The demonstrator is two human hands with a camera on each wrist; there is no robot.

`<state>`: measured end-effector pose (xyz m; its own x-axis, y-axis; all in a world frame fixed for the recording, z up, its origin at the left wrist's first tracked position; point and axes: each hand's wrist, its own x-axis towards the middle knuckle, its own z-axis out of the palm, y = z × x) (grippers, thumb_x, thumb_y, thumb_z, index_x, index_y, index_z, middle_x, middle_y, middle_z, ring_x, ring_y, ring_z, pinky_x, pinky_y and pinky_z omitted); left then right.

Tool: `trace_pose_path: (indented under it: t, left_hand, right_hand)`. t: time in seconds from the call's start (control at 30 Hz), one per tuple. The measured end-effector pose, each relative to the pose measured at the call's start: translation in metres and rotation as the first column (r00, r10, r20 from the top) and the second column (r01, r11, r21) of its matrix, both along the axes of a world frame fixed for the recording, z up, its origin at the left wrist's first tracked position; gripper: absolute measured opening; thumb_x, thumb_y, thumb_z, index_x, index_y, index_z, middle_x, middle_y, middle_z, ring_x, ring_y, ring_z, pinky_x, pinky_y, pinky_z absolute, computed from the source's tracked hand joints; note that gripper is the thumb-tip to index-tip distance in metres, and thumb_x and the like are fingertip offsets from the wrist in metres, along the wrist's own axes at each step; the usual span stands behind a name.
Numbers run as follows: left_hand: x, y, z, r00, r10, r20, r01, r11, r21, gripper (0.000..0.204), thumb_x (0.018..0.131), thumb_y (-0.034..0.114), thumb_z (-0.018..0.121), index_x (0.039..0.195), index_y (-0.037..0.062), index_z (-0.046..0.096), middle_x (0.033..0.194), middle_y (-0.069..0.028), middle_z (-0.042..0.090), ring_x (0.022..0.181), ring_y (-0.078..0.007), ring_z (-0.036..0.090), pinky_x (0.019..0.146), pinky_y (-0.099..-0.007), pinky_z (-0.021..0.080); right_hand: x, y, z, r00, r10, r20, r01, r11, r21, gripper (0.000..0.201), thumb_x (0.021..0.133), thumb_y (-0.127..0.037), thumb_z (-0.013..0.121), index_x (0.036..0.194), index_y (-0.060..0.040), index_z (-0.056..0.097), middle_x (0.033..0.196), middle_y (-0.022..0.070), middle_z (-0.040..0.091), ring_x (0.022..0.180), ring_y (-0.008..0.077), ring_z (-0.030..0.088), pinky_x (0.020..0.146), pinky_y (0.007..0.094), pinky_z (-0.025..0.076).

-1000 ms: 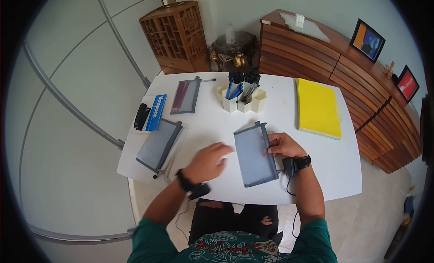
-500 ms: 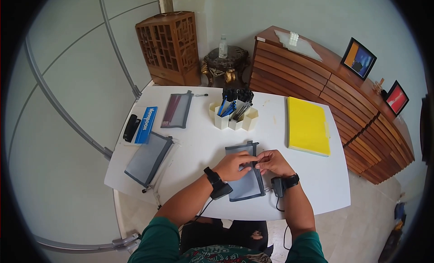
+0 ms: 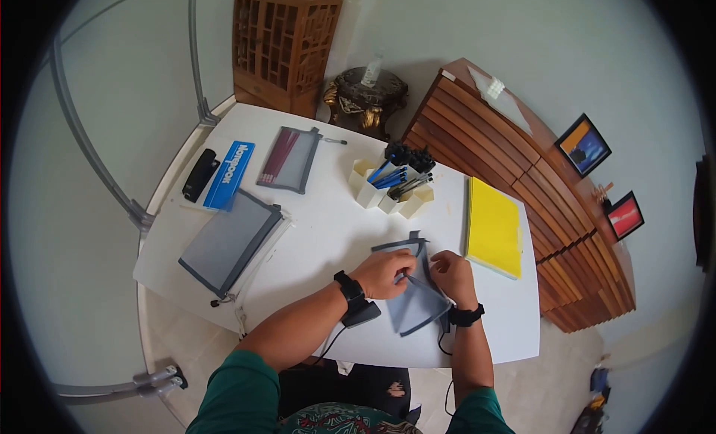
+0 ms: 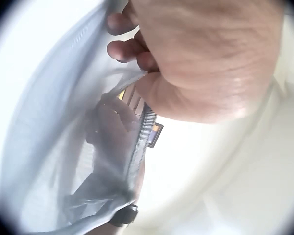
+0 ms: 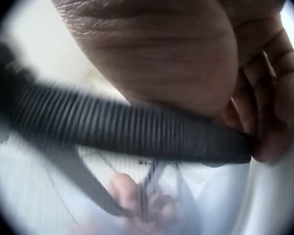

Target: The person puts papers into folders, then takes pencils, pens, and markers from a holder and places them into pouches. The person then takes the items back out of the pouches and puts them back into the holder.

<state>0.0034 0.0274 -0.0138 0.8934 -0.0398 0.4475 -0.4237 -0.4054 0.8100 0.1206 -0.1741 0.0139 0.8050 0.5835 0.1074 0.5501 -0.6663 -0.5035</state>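
Note:
A grey mesh pouch (image 3: 420, 303) lies at the table's near side, its zipper edge pulled apart. My left hand (image 3: 382, 274) pinches one edge of its mouth; the left wrist view shows the thumb and curled fingers of that hand (image 4: 201, 58) on the mesh (image 4: 44, 132). On the pouch's right side, my right hand (image 3: 453, 277) grips the opposite edge, and in the right wrist view its fingertips hold the dark ribbed zipper band (image 5: 137, 129). Nothing can be made out inside the pouch.
Behind the pouch stand cream hexagonal holders (image 3: 367, 195) with pens. A yellow pad (image 3: 494, 226) lies right. Towards the left are a second grey pouch (image 3: 230, 242), a pouch with dark red pencils (image 3: 300, 161), a blue notebook (image 3: 230, 176) and a black stapler (image 3: 200, 176).
My left hand came over to the pouch and took hold of its edge. The pouch, flat before, is now spread at the mouth and partly lifted. The head view has tilted.

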Motion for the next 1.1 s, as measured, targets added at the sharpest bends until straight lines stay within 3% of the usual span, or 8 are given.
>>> trace_pose_path:
  t: [0.1,0.33,0.5,0.6,0.8,0.93,1.0,1.1]
  left_hand:
    - [0.001,0.001,-0.001,0.999,-0.022,-0.044,0.027,0.993,0.115,0.012,0.073,0.008,0.062,0.08,0.0054,0.053,0.08,-0.0104,0.056,0.072,-0.0365,0.059,0.064,-0.0456,0.045]
    - [0.006,0.0,-0.016,1.0,0.014,0.018,-0.016,0.996,0.083,0.01,0.071,0.008,0.063,0.078,0.0044,0.058,0.074,-0.0099,0.059,0.07,-0.0327,0.063,0.063,-0.0431,0.048]
    - [0.008,0.002,-0.02,0.999,0.051,0.008,-0.051,0.998,0.031,0.01,0.071,0.009,0.063,0.079,0.005,0.059,0.074,-0.0094,0.06,0.07,-0.0319,0.062,0.064,-0.0427,0.048]
    - [0.004,0.004,-0.011,1.0,0.014,-0.002,-0.013,0.997,0.07,0.01,0.071,0.009,0.063,0.077,0.006,0.056,0.075,-0.009,0.058,0.069,-0.0317,0.06,0.062,-0.0423,0.046]
    - [0.004,0.003,-0.01,1.0,-0.012,-0.013,0.013,0.997,0.073,0.012,0.071,0.009,0.062,0.076,0.0064,0.051,0.073,-0.0086,0.055,0.067,-0.0314,0.058,0.06,-0.0426,0.043]
    - [0.004,0.004,-0.01,1.0,-0.008,-0.03,0.01,0.997,0.082,0.011,0.071,0.008,0.062,0.076,0.0064,0.052,0.073,-0.0086,0.055,0.067,-0.0311,0.058,0.06,-0.0421,0.043]
    - [0.004,0.004,-0.01,1.0,-0.012,-0.027,0.014,0.997,0.075,0.011,0.071,0.008,0.062,0.076,0.0062,0.052,0.074,-0.0086,0.056,0.068,-0.0309,0.059,0.061,-0.042,0.043]
    - [0.005,0.004,-0.011,1.0,-0.019,-0.022,0.021,0.997,0.068,0.011,0.071,0.009,0.062,0.077,0.0059,0.053,0.075,-0.0088,0.057,0.068,-0.0308,0.059,0.062,-0.0421,0.044]
  right_hand:
    - [-0.003,0.029,0.035,0.993,0.093,0.074,-0.103,0.984,0.142,0.031,0.076,-0.011,0.079,0.104,-0.0033,0.072,0.095,0.0122,0.072,0.067,0.0201,0.066,0.064,0.0331,0.053]
    - [0.031,0.133,0.036,0.971,0.193,0.138,-0.226,0.929,0.294,0.033,0.079,-0.015,0.082,0.108,-0.0038,0.073,0.081,0.0058,0.067,0.063,0.0124,0.055,0.06,0.0282,0.047]
    - [0.056,0.137,0.024,0.969,0.205,0.14,-0.243,0.901,0.36,0.025,0.083,-0.017,0.079,0.102,-0.0025,0.074,0.077,0.0053,0.068,0.063,0.0111,0.058,0.059,0.0277,0.048]
    - [0.063,0.128,0.024,0.987,0.028,-0.155,0.085,0.735,0.673,0.017,0.093,-0.015,0.07,0.096,0.0017,0.073,0.076,0.0033,0.067,0.058,0.009,0.057,0.052,0.0237,0.045]
    - [0.072,0.132,0.031,0.927,-0.015,-0.375,0.283,0.683,0.673,0.031,0.09,-0.012,0.075,0.112,-0.0004,0.058,0.073,-0.0002,0.058,0.058,0.0064,0.05,0.049,0.0225,0.039]
    - [0.09,0.143,0.023,0.964,-0.055,-0.261,0.214,0.743,0.634,0.04,0.083,-0.02,0.083,0.109,0.0012,0.062,0.076,0.0065,0.066,0.061,0.0127,0.06,0.053,0.0272,0.044]
    - [0.092,0.147,0.023,0.981,-0.178,0.074,0.111,0.836,0.538,0.039,0.081,-0.027,0.083,0.102,0.0024,0.068,0.075,0.0103,0.069,0.064,0.0193,0.065,0.059,0.032,0.05]
    - [0.085,0.154,0.035,0.956,-0.22,0.193,0.114,0.887,0.447,0.038,0.08,-0.032,0.082,0.093,0.0022,0.072,0.074,0.0138,0.07,0.067,0.0249,0.069,0.065,0.0347,0.053]
